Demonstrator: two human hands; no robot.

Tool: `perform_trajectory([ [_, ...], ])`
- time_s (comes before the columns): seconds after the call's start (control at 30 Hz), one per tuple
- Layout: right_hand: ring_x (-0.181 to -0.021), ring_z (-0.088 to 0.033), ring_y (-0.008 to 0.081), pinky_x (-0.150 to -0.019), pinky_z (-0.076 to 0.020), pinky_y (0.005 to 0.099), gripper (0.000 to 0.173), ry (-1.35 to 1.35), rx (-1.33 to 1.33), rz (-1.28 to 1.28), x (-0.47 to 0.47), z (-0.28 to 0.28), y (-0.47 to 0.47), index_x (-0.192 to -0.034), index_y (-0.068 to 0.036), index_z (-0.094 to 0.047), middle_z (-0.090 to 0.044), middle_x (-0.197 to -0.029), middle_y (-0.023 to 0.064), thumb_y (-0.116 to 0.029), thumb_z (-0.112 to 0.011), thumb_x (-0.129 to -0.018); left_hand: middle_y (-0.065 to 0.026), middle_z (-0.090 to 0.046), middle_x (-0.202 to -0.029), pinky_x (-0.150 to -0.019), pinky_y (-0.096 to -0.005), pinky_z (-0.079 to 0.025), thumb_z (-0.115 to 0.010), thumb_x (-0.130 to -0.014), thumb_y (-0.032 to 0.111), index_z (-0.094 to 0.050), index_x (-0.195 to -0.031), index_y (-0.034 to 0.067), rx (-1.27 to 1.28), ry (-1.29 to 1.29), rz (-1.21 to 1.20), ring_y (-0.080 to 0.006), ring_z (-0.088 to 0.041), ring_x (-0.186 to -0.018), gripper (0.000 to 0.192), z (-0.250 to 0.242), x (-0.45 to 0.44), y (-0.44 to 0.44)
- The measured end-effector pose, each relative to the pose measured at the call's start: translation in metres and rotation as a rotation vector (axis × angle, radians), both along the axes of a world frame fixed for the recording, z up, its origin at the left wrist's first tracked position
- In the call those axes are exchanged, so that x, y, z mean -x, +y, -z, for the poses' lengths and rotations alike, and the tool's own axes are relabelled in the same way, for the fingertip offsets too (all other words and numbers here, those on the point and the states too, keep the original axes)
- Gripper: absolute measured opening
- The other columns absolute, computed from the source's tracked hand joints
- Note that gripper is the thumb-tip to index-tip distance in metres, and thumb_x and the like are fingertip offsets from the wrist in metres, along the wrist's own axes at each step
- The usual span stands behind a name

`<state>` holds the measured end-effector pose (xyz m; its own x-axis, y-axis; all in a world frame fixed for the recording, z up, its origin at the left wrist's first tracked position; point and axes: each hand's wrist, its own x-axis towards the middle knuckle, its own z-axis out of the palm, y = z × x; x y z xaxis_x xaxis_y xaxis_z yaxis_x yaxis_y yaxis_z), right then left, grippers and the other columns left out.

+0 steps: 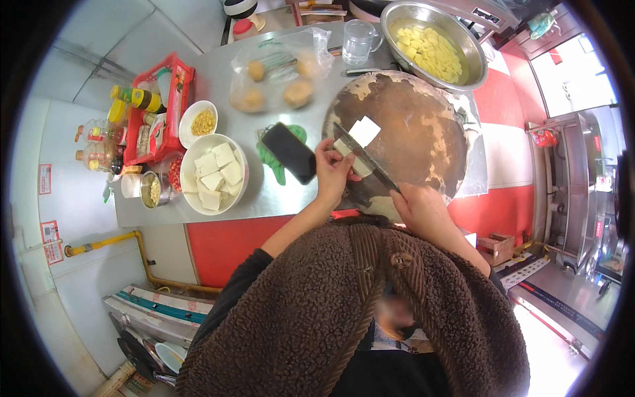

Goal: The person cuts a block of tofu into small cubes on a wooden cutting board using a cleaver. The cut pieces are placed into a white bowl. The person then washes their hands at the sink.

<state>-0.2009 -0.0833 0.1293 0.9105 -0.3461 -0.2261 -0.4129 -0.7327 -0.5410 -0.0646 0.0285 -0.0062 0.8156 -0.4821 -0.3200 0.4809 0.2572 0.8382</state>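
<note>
My right hand grips the handle of a kitchen knife, whose blade slants up and left over a large round chopping board. Against the near side of the blade lies a block of white tofu; the fingers and thumb of my left hand hold it. White tofu pieces lie just beyond the blade on the board. A white bowl to the left holds several tofu slabs.
Left of the board, a black phone rests on a green plastic bag. Beyond are a clear bag of potatoes, a glass mug and a steel basin of cut potatoes in water. A red basket and small bowls stand left.
</note>
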Motion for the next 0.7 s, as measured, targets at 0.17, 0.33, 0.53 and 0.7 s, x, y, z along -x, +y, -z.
perform_trajectory([
  [0.17,-0.068,-0.057,0.0447,-0.063,-0.0455,0.0514,0.028,0.047,0.015,-0.011,-0.007,-0.001,-0.003,-0.075,0.000,-0.056,-0.059,-0.069,0.0249,-0.025,-0.051,-0.088,-0.0045,-0.045,-0.084,-0.048,-0.0284,-0.056,-0.060,-0.086,0.002,-0.031,-0.119,0.002,-0.016,-0.006,-0.014,-0.0112,-0.051,-0.059,0.045,0.000,0.001,-0.002],
  [0.33,-0.069,-0.057,0.0455,-0.065,-0.0454,0.0516,0.030,0.057,0.022,-0.046,-0.015,-0.001,-0.005,-0.073,0.001,-0.056,-0.058,-0.069,0.0260,-0.024,-0.050,-0.089,-0.0046,-0.045,-0.083,-0.048,-0.0282,-0.055,-0.060,-0.086,0.002,-0.031,-0.117,0.001,-0.038,0.005,-0.023,-0.0107,-0.050,-0.058,0.042,-0.001,0.000,-0.002],
  [0.53,-0.072,-0.058,0.0444,-0.066,-0.0460,0.0508,0.031,0.108,0.029,-0.054,-0.031,0.013,-0.009,-0.073,0.002,-0.057,-0.059,-0.072,0.0256,-0.025,-0.051,-0.088,-0.0051,-0.046,-0.083,-0.048,-0.0285,-0.055,-0.060,-0.086,0.002,-0.031,-0.117,0.001,-0.051,0.012,-0.013,-0.0109,-0.050,-0.059,0.042,0.001,-0.002,-0.002],
  [0.7,-0.074,-0.058,0.0435,-0.068,-0.0464,0.0502,0.033,0.093,0.019,-0.034,-0.045,0.054,-0.007,-0.075,0.002,-0.058,-0.060,-0.073,0.0253,-0.026,-0.050,-0.089,-0.0058,-0.048,-0.083,-0.051,-0.0301,-0.056,-0.061,-0.085,0.002,-0.031,-0.118,0.002,-0.032,0.021,0.004,-0.0120,-0.052,-0.061,0.044,0.005,0.000,0.002],
])
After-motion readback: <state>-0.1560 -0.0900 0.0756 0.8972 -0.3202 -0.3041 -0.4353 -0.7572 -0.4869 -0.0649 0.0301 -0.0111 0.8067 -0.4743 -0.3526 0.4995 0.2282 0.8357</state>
